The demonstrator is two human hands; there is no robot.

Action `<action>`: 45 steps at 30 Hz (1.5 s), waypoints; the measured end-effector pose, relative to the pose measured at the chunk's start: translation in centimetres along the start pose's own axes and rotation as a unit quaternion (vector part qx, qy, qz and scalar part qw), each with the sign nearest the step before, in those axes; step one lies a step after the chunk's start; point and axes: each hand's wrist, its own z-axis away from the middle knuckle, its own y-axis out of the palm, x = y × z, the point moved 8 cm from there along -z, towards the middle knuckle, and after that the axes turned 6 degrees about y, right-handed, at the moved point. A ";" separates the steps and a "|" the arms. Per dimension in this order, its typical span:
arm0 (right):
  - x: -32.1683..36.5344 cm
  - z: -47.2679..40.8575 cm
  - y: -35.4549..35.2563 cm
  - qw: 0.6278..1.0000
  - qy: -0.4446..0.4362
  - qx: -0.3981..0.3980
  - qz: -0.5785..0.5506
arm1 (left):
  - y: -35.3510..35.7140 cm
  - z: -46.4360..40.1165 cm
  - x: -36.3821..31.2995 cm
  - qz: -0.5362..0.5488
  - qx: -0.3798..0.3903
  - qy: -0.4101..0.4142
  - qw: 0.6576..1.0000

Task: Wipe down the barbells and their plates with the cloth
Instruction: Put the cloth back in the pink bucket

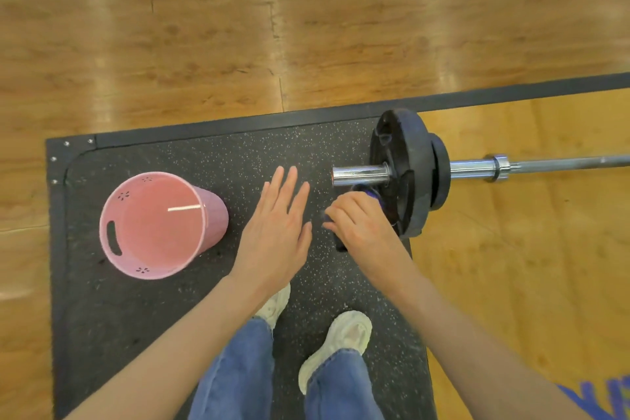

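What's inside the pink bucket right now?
The pink bucket looks empty apart from one thin pale stick lying across its inside. Its base shows; nothing else is visible in it. The part under the near rim is hidden.

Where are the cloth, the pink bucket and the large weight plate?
cloth (372,193): head view, the blue fold showing above the right hand's knuckles.
pink bucket (214,211): head view, its outer side wall.
large weight plate (409,143): head view, the upper rim of the black plate.
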 end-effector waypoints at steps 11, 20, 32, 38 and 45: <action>6.7 -2.2 -6.9 0.997 -0.070 0.012 -0.012 | -6.0 5.3 0.4 0.015 -0.012 -0.101 0.995; 13.1 -2.6 -3.4 0.998 -0.031 0.012 -0.050 | -4.6 10.2 7.3 0.088 -0.010 -0.137 0.987; 27.0 -8.0 5.1 0.996 0.054 -0.010 -0.076 | -6.9 18.9 21.4 0.151 -0.024 -0.145 0.978; 31.4 -9.5 8.2 0.992 0.109 0.007 -0.070 | -8.4 20.9 26.2 0.123 -0.008 -0.136 0.983; 32.8 -10.7 9.4 0.985 0.135 0.013 -0.104 | -7.2 21.5 27.3 0.124 0.006 -0.127 0.984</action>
